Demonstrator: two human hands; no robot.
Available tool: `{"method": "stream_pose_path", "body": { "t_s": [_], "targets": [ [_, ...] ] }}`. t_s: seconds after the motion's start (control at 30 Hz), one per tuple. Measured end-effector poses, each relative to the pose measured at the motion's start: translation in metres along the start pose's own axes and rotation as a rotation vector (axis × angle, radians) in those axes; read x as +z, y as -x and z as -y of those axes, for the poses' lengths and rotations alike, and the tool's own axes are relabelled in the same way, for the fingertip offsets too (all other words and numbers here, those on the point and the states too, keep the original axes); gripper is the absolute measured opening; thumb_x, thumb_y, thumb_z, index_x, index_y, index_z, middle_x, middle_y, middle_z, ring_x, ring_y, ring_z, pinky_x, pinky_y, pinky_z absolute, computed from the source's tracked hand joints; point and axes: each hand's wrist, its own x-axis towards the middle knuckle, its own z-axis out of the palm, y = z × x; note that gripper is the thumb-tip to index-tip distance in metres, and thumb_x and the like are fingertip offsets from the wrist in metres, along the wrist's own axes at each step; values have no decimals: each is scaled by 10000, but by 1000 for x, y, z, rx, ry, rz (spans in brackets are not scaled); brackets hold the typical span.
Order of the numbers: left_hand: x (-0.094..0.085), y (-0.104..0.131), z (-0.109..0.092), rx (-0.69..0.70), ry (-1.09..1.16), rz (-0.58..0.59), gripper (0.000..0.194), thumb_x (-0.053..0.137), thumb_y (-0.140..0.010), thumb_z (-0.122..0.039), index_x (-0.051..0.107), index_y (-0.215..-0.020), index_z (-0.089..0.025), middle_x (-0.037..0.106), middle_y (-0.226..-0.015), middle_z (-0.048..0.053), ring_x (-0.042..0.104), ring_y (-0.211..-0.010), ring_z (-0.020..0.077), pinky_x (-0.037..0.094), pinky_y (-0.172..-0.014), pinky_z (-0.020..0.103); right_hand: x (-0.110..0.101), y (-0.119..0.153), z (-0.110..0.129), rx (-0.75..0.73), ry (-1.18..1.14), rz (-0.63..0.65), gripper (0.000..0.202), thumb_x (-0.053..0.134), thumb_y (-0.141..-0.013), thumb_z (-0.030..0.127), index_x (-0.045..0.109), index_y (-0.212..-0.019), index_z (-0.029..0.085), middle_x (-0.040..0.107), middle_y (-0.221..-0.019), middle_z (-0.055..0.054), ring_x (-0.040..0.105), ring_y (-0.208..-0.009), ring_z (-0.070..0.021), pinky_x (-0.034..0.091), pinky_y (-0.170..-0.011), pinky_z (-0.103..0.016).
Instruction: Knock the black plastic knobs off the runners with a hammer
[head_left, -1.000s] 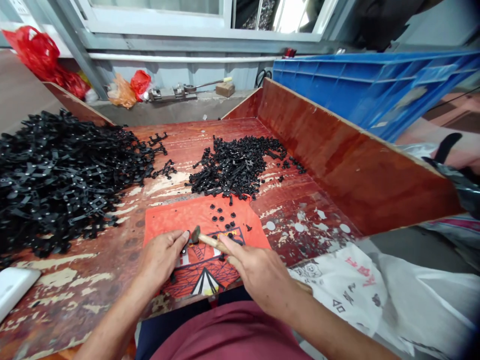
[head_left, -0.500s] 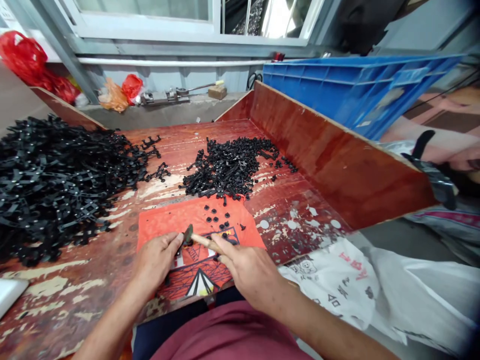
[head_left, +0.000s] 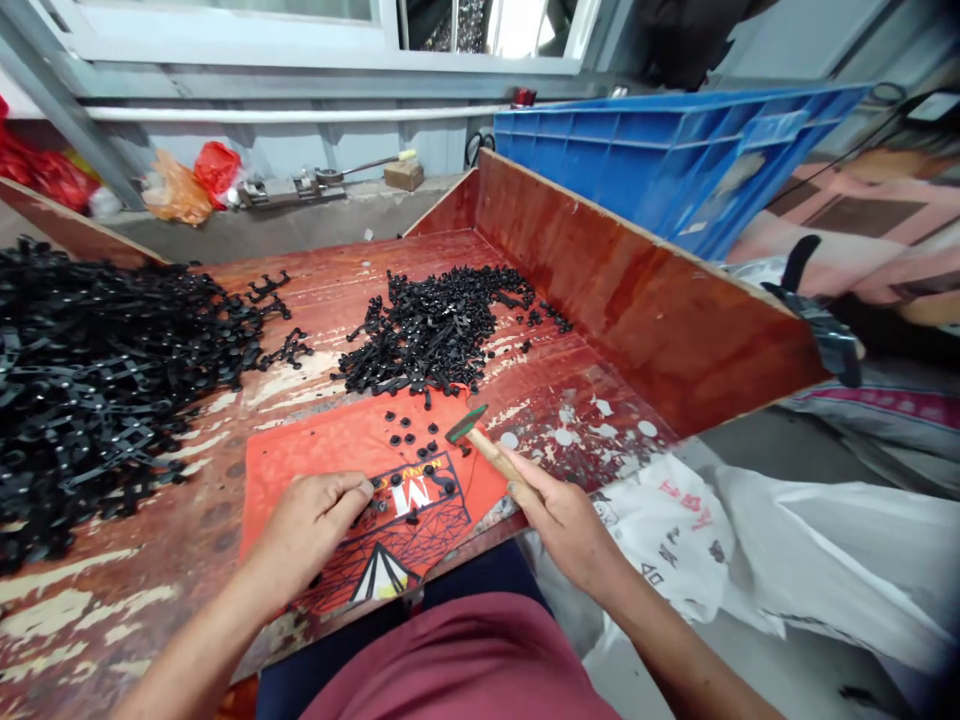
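My right hand point(head_left: 559, 515) grips the wooden handle of a small hammer point(head_left: 491, 450), whose narrow green head is raised over the right side of an orange printed cloth point(head_left: 292, 455). On the cloth's left part, my left hand point(head_left: 319, 520) has thumb and fingers pinched around a small black plastic part point(head_left: 366, 512), mostly covered by the fingers. Several small round black pieces point(head_left: 409, 438) lie scattered on the cloth beside the fingertips and farther up. Just beyond the cloth is a heap of small black pieces point(head_left: 442, 325).
A large pile of linked black parts point(head_left: 97, 370) covers the table's left side. A wooden side board point(head_left: 637, 290) borders the right, with a blue crate point(head_left: 600, 160) behind it. White sacks point(head_left: 810, 550) hang at the lower right. A metal tool point(head_left: 300, 187) lies on the back ledge.
The hammer has swung away from the left fingertips, up and to the right, with my right hand. My left hand stays pinched at the cloth. The whole view has shifted slightly.
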Motion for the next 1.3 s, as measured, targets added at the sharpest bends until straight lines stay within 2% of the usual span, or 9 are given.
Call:
{"method": "stream_pose_path", "body": {
  "t_s": [0.17,0.23,0.33,0.43,0.6,0.77,0.83,1.0,1.3],
  "targets": [
    [9,-9,-4,58,-74,0,418,398,-906,-464,491,-581,-218,526,-558,-5,507,-571,184,322,-583,288,5,4,-7,49,25,38,484,432,-1027,253,411,-1491,388,619,-1344,3,662,-1135,-254,540,-921,-410],
    [0,-7,2,27,-62,-47,423,425,-885,-509,557,-603,-222,587,-592,9,542,-614,204,360,-602,289,4,4,-5,39,30,41,492,422,-1029,240,402,-1489,412,592,-1374,21,648,-1159,-247,536,-922,-396],
    [-23,3,20,-113,14,-213,398,559,-773,-603,689,-727,-230,718,-778,34,620,-799,263,437,-693,292,3,4,-7,44,23,50,478,420,-1030,252,418,-1494,368,598,-1368,-5,646,-1163,-248,526,-945,-388],
    [-35,15,34,-250,268,-195,411,665,-689,-629,696,-756,-226,718,-817,28,625,-816,264,474,-695,289,2,2,-8,47,51,81,460,407,-1040,284,424,-1493,358,625,-1337,-19,660,-1139,-259,530,-943,-410],
    [-19,25,33,-323,651,-121,366,715,-741,-560,638,-734,-202,617,-708,-15,548,-687,161,441,-629,229,-1,-1,-2,37,92,125,472,393,-1045,273,391,-1495,415,596,-1373,13,651,-1154,-250,519,-967,-404],
    [-10,29,34,-371,821,-109,312,717,-740,-474,597,-714,-187,601,-698,-13,538,-657,152,422,-619,238,-1,-2,4,56,98,127,470,390,-1048,271,391,-1494,422,613,-1349,22,626,-1194,-253,515,-977,-412],
    [-10,28,36,-335,727,-104,318,665,-773,-484,574,-696,-190,569,-665,-15,518,-634,153,397,-597,245,-1,-1,4,54,84,130,464,388,-1053,281,387,-1495,421,591,-1373,31,608,-1217,-249,504,-998,-414],
    [-11,17,37,-118,163,-68,374,515,-886,-502,539,-670,-198,495,-608,-28,471,-609,149,336,-587,252,2,0,0,18,101,113,463,386,-1057,281,380,-1489,448,575,-1388,68,610,-1215,-237,523,-976,-391],
    [-4,9,45,-59,55,4,451,420,-944,-558,504,-682,-201,470,-617,-33,457,-599,145,329,-580,257,6,1,-7,43,209,77,455,416,-1054,311,387,-1489,441,657,-1286,35,692,-1076,-259,582,-844,-398]
  ]
}}
